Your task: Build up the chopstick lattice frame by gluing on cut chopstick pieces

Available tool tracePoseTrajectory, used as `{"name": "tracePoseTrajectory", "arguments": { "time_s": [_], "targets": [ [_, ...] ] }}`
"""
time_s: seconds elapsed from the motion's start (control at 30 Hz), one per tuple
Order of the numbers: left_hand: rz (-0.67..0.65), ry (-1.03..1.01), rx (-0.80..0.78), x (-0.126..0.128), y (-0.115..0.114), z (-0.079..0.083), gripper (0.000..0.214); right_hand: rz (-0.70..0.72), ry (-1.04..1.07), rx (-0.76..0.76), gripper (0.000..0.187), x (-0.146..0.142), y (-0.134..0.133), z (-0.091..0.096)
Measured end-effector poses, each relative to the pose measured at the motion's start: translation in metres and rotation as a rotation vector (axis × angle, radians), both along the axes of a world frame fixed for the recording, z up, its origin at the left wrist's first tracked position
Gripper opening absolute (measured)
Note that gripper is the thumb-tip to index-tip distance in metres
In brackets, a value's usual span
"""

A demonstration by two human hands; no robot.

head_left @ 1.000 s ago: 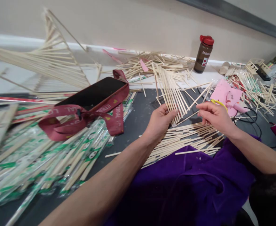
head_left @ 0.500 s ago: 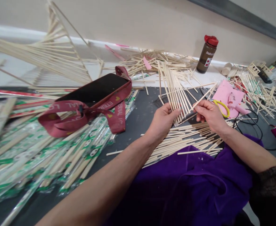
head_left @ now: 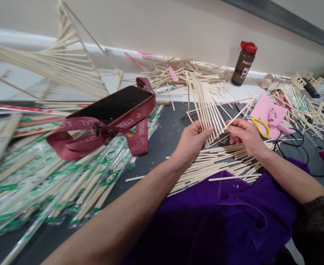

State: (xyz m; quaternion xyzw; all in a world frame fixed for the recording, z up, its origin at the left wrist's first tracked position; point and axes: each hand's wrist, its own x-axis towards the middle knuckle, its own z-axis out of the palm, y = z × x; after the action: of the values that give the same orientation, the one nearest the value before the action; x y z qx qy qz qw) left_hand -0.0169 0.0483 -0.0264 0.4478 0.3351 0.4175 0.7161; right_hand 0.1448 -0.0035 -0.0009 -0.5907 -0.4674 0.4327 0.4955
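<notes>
My left hand grips the near left edge of a small lattice of pale wooden sticks, thumb on top. The lattice's sticks fan out side by side and slant toward the back. My right hand pinches the lower end of a single stick at the lattice's right edge; I cannot tell whether that stick is fixed to it. Below both hands, many loose wooden sticks lie across the dark table and the edge of a purple cloth. Yellow-handled scissors rest just beyond my right hand.
A phone with a red strap lies on wrapped chopsticks at left. A larger stick structure stands behind. Toward the back are a stick heap and a bottle. A pink glue gun and its cable sit right.
Almost nothing differs. The view has shifted very slightly; both hands keep their hold on the sticks, and the right fingers have moved a touch at the stick's lower end.
</notes>
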Motion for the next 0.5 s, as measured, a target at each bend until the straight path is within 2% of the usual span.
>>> {"name": "tracePoseTrajectory", "arguments": {
  "time_s": [0.5],
  "targets": [
    [0.011, 0.0, 0.017, 0.0007, 0.0007, -0.0004, 0.015, 0.022, -0.107, 0.054, 0.019, -0.0056, 0.0017, -0.0007]
  ]
}}
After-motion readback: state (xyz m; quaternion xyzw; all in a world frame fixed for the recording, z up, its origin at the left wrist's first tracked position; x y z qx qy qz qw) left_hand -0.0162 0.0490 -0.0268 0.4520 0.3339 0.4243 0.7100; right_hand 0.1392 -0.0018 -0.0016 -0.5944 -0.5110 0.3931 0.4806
